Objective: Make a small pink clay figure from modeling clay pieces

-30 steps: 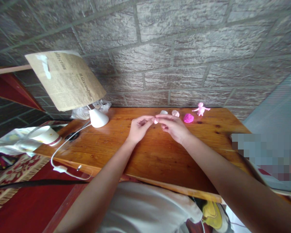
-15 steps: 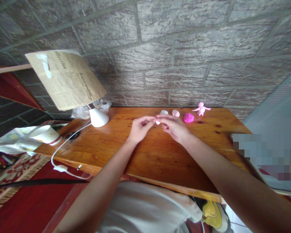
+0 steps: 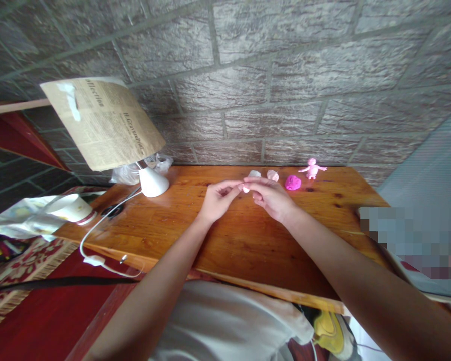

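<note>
Above the wooden table (image 3: 248, 240), my left hand (image 3: 218, 200) and my right hand (image 3: 272, 196) meet fingertip to fingertip. Both pinch one small pale pink lump of clay (image 3: 245, 188). Just behind the hands two pale clay pieces (image 3: 263, 174) lie on the table. To their right sits a bright pink clay ball (image 3: 292, 182), and beyond it stands a small pink clay figure (image 3: 311, 169) near the brick wall.
A white lamp base (image 3: 153, 182) with a paper shade (image 3: 103, 123) stands at the table's back left, its cord (image 3: 97, 230) hanging over the front edge. A paper cup (image 3: 70, 208) lies further left. A blurred object (image 3: 409, 245) lies at the right edge.
Both hands stay together over the table. The fingertips have shifted slightly around the small clay lump, which looks a little more hidden now.
</note>
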### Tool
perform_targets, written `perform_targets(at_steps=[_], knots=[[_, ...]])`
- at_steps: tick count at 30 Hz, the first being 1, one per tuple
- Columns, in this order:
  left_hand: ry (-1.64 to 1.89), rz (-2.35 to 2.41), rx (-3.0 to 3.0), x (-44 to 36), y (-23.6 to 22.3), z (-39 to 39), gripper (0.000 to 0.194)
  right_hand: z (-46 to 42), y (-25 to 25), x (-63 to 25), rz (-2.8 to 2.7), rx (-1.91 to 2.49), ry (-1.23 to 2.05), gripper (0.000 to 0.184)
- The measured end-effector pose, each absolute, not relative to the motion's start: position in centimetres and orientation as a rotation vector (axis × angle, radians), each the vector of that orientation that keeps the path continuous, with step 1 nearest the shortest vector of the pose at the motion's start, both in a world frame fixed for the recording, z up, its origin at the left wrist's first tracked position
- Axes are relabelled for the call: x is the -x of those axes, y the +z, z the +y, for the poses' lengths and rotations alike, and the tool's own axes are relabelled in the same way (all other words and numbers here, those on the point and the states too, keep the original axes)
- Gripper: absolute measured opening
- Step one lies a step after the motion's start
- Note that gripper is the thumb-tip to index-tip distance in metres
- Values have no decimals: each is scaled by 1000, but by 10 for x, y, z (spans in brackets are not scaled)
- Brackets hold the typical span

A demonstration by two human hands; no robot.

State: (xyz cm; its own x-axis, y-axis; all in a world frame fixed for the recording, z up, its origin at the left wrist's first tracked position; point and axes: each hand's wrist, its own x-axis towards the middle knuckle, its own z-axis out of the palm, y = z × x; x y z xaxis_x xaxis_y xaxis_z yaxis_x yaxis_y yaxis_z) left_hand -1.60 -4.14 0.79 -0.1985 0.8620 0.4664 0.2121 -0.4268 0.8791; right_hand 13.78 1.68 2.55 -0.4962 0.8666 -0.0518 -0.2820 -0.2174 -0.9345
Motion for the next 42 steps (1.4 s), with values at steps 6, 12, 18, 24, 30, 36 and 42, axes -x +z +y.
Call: perform_targets(at_steps=[6,12,18,24,30,36,42], knots=[[1703,1255,-1516,16,9,-41,34,18,29,-139,-1160,794,1860,27],[1698,1261,-1532,16,9,-41,35,16,30,-139,-1142,778,1868,29],[1703,1274,-1542,15,10,-42,34,15,31,-139,-1175,762,1851,29],[1697,1267,-1551,14,10,-42,32,15,31,-139,-1173,757,1866,28],[1704,1281,-1562,14,10,-41,32,16,30,-140,-1173,770,1874,30],[1712,1265,-1561,15,9,-41,32,15,30,-140,-1173,784,1884,35],[1690,1305,-1571,15,8,-41,33,16,31,-140,-1145,769,1901,32]])
